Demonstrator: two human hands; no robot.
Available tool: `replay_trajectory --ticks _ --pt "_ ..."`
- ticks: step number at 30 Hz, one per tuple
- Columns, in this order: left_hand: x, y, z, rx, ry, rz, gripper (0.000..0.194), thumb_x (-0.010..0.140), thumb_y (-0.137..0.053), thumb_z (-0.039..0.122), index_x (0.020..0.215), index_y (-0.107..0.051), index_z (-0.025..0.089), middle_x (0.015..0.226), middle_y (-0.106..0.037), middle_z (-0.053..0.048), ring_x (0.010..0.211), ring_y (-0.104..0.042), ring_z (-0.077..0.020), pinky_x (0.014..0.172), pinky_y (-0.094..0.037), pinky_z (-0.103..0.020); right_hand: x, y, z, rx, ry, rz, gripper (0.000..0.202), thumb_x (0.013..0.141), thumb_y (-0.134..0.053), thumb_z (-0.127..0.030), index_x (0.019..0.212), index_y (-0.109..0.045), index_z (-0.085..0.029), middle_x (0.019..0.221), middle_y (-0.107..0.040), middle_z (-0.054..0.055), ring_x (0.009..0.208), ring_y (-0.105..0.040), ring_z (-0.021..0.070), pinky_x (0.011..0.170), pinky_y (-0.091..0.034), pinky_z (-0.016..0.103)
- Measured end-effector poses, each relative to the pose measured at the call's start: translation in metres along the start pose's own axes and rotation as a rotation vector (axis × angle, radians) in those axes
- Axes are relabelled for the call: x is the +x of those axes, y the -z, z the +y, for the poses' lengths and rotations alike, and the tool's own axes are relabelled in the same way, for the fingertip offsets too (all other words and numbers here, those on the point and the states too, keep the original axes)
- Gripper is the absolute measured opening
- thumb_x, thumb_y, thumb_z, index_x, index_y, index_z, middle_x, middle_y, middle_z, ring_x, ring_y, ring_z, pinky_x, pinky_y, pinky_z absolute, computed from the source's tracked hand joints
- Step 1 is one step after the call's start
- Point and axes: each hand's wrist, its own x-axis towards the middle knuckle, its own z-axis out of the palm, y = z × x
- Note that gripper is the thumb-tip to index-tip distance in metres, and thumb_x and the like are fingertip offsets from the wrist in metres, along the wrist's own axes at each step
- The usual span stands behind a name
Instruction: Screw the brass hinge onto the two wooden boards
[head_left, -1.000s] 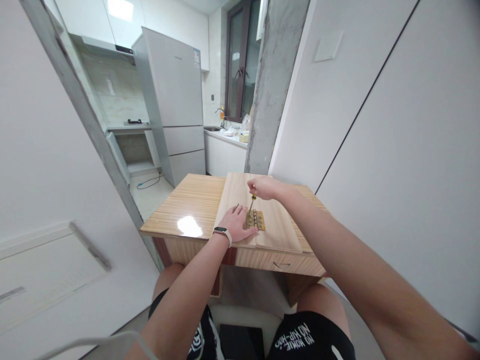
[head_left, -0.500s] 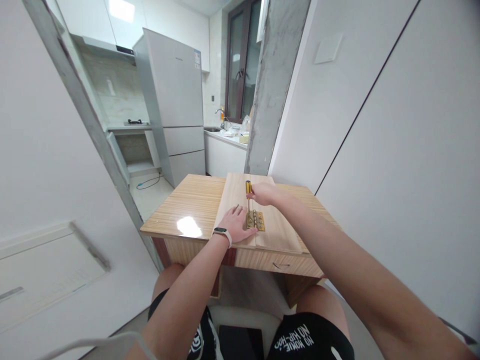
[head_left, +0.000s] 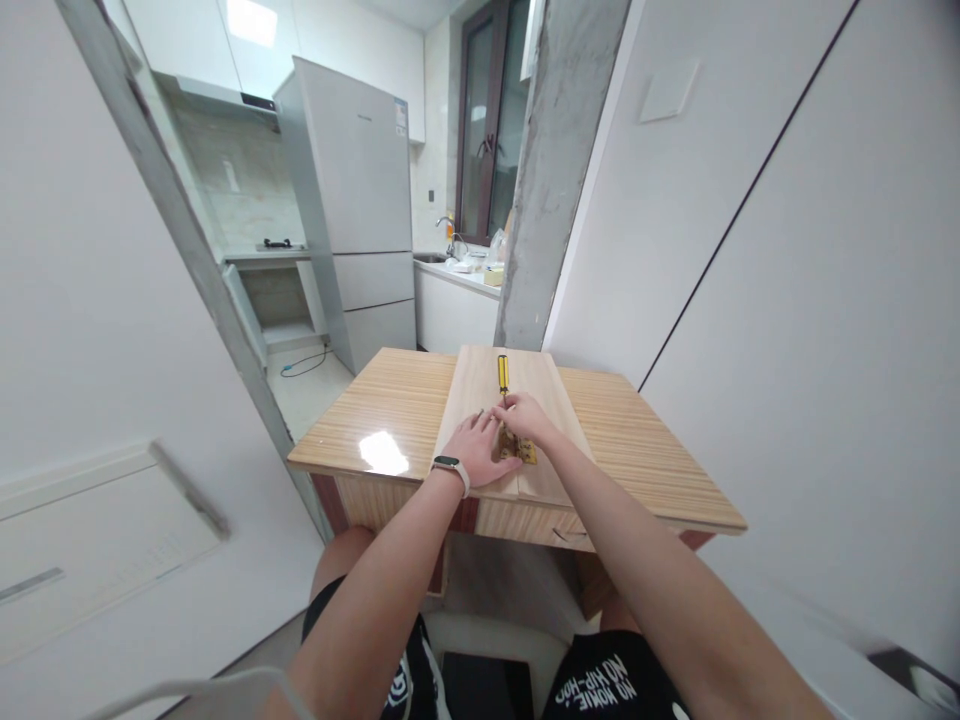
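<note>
Two pale wooden boards [head_left: 469,385] lie side by side on the desk, a brass hinge [head_left: 529,452] set across their seam. A screwdriver [head_left: 503,375] with a yellow and black handle stands upright over the hinge. My right hand [head_left: 527,417] is closed round its thin shaft, below the handle. The tip is hidden behind my hands. My left hand [head_left: 480,452] lies flat on the left board, fingers spread and thumb by the hinge's near edge. It covers part of the hinge. A small dark thing, too small to name, shows by its fingertips.
The boards rest on a glossy wood-grain desk [head_left: 405,400] with a drawer handle [head_left: 568,534] at its front. Behind stand a grey fridge [head_left: 367,180] and a kitchen counter [head_left: 457,305]. White walls rise close on both sides. A pale cable [head_left: 187,688] crosses the lower left.
My right hand has let go of the screwdriver's handle and moved down to its shaft. The screwdriver still stands upright. My left hand stays on the board.
</note>
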Motion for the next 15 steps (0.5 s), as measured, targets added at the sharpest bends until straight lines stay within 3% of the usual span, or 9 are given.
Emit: replay_trajectory --ticks 6,15 --pt "-0.001 -0.001 -0.001 0.002 0.024 -0.017 0.099 0.083 -0.043 0.085 0.153 -0.036 0.015 0.157 -0.042 -0.017 0.145 -0.037 -0.0378 0.119 -0.028 -0.053 0.006 0.008 0.006 0.219 -0.024 0.079 0.024 0.082 -0.062 -0.034 0.078 -0.073 -0.013 0.074 -0.072 0.005 0.074 -0.066 0.0180 0.062 -0.044 0.023" --pt "-0.002 0.000 0.000 0.018 0.022 -0.004 0.096 0.083 -0.043 0.085 0.151 -0.041 0.016 0.155 -0.044 -0.016 0.144 -0.038 -0.0376 0.120 -0.028 -0.053 0.008 0.019 0.003 0.415 0.075 0.207 0.020 0.071 -0.067 -0.023 0.089 -0.069 -0.015 0.086 -0.071 0.004 0.075 -0.063 0.0150 0.066 -0.046 0.023"
